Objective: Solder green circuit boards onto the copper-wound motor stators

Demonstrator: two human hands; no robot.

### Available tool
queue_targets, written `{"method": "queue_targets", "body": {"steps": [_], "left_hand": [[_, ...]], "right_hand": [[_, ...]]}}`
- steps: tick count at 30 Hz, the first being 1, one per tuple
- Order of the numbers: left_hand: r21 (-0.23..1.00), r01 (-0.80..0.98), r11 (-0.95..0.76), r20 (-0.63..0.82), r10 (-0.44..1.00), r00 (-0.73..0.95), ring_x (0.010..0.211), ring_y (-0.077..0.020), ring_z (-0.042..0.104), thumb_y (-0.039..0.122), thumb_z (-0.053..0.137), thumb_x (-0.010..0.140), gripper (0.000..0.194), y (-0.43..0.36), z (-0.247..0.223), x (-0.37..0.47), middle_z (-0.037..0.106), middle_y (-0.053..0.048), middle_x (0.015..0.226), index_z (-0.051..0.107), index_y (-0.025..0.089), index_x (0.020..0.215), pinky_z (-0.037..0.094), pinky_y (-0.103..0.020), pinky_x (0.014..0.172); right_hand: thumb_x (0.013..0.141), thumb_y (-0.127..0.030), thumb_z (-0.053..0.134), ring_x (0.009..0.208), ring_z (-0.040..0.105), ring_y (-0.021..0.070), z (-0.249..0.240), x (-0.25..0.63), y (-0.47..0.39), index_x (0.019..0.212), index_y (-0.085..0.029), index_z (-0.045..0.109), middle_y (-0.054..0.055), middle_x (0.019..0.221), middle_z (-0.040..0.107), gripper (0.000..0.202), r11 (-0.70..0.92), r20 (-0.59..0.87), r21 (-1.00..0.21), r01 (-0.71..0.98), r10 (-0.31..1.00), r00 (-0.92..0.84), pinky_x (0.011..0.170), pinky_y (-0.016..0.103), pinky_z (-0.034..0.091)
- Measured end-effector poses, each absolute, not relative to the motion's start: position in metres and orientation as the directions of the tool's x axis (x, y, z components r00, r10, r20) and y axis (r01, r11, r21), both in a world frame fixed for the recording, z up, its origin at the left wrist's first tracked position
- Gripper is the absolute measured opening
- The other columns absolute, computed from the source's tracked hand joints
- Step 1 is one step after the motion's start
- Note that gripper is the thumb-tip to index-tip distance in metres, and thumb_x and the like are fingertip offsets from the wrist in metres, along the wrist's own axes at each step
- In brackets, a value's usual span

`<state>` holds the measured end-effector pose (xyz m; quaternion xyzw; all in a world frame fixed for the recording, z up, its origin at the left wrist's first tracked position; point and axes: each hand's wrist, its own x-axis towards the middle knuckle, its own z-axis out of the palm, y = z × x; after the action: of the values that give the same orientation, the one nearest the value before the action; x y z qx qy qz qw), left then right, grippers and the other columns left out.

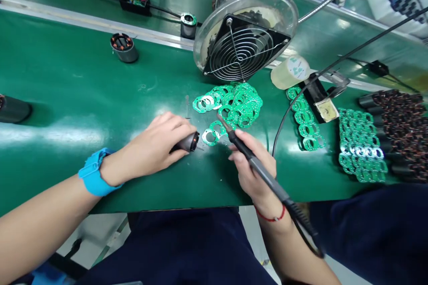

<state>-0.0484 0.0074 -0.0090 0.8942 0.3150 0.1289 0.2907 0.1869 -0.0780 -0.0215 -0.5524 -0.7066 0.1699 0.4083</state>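
My left hand (pixel 165 144), with a blue strap at its wrist, is closed round a dark grey cylinder (pixel 186 142) lying on its side, its open end with copper-coloured parts facing right. In my right hand (pixel 252 167) is a soldering iron (pixel 261 169), its tip pointing up and left over the green ring-shaped boards (pixel 242 102). A few loose rings (pixel 210 137) lie between the cylinder and the iron's tip.
A fan in a clear hood (pixel 239 53) hangs behind the boards. Beyond stand another cylinder (pixel 124 48) and a tape roll (pixel 290 72). Stacked boards (pixel 361 142) and many cylinders (pixel 404 129) fill the right. A black cable (pixel 351 53) crosses there.
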Motion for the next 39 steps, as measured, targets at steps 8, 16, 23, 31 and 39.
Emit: {"method": "queue_targets", "body": {"steps": [8,16,23,31,39], "left_hand": [[0.563,0.464,-0.684,0.113,0.62,0.776,0.109,-0.0241,0.058,0.021,0.051,0.096,0.03,0.007,-0.016,-0.044,0.06,-0.012,0.12,0.053,0.017,0.126,0.05,-0.037,0.09],[0.604,0.456,-0.654,0.091,0.624,0.776,0.117,-0.0246,0.056,0.019,0.051,0.096,0.032,0.013,-0.017,-0.044,0.058,-0.012,0.127,0.053,0.019,0.128,0.05,-0.039,0.098],[0.594,0.414,-0.69,0.155,0.603,0.783,0.118,-0.0233,0.057,0.016,0.05,0.097,0.031,0.013,-0.018,-0.042,0.059,-0.011,0.128,0.054,0.018,0.128,0.051,-0.038,0.098],[0.587,0.386,-0.712,0.175,0.577,0.798,0.119,-0.0225,0.057,0.016,0.05,0.098,0.031,0.014,-0.02,-0.042,0.058,-0.012,0.129,0.054,0.018,0.128,0.052,-0.036,0.098],[0.583,0.364,-0.726,0.184,0.554,0.812,0.121,-0.0229,0.056,0.016,0.05,0.098,0.032,0.016,-0.023,-0.044,0.058,-0.012,0.13,0.053,0.017,0.13,0.05,-0.036,0.1]], "right_hand": [[0.088,-0.029,0.064,0.049,0.059,0.0109,-0.032,0.189,-0.116,0.096,-0.023,0.066,-0.002,0.071,0.065,0.01,0.126,0.309,-0.867,0.483,0.896,0.32,0.046,0.024,0.049],[0.088,-0.027,0.065,0.053,0.063,0.0124,-0.04,0.19,-0.126,0.098,-0.024,0.067,-0.004,0.067,0.063,0.011,0.071,0.212,-0.902,0.425,0.932,0.294,0.051,0.025,0.053],[0.09,-0.029,0.065,0.054,0.063,0.0119,-0.043,0.19,-0.127,0.1,-0.025,0.067,-0.004,0.067,0.063,0.011,0.058,0.197,-0.913,0.405,0.93,0.309,0.052,0.025,0.052],[0.089,-0.029,0.064,0.053,0.065,0.0125,-0.041,0.189,-0.128,0.099,-0.024,0.065,-0.003,0.071,0.067,0.011,0.082,0.241,-0.872,0.482,0.93,0.277,0.05,0.026,0.053],[0.088,-0.018,0.06,0.058,0.069,0.0158,-0.028,0.185,-0.121,0.107,-0.027,0.062,0.002,0.069,0.068,0.021,0.369,0.474,-0.656,0.659,0.88,-0.021,0.053,0.027,0.056]]}}
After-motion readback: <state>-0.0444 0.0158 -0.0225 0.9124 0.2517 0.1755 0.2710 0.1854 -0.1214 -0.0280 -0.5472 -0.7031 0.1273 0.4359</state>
